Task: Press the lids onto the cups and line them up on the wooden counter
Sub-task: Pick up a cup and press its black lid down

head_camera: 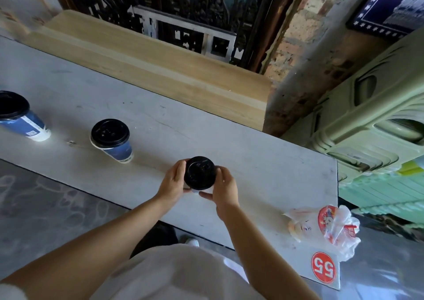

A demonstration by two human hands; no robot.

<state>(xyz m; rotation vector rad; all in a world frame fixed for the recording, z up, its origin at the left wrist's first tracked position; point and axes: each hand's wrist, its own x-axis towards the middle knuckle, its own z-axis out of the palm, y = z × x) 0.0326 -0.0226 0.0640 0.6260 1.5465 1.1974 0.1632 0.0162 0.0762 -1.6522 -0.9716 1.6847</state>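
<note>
A paper cup with a black lid (199, 173) stands on the grey-white table (263, 162) in front of me. My left hand (173, 181) wraps its left side and my right hand (226, 190) wraps its right side, so the cup body is mostly hidden. Two more blue-and-white cups with black lids stand to the left: one (111, 140) mid-table, another (19, 116) at the left edge of view. The light wooden counter (160, 63) runs behind the table, with nothing on it.
A plastic bag with red print (328, 227) lies at the table's right end, near a red round "55" sticker (323, 267). Green plastic crates (378, 127) stand to the right. A brick pillar (305, 70) rises at the counter's right end.
</note>
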